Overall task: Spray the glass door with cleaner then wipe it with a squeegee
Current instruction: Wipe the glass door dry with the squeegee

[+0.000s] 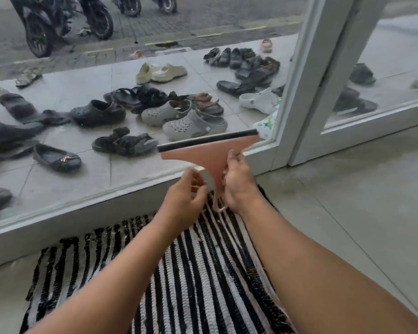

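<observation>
The fingers [232,160] of the right hand [237,184] are curled round the thin handle of the pink squeegee [210,150] and grip it. From these fingers the handle goes up to 12 o'clock and spreads out into the wide head. The black rubber strip [208,140] sits along the top edge. The strip is the long part. It runs across from 8 o'clock to 2 o'clock, with the right end a bit higher.

The left hand [186,198] is at 9 o'clock from the handle, just beside it. Its fingers are loosely bent and seem to hold nothing.

The glass door [82,165] is farther out at 12 o'clock, past the strip. The strip points at the low part of the glass, near the white frame [297,92]. It is hard to tell if the strip touches the glass yet. The right hand is nearer the glass, so it will likely do the wipe. No spray bottle shows.

A striped mat [179,273] lies on the floor under both arms.
</observation>
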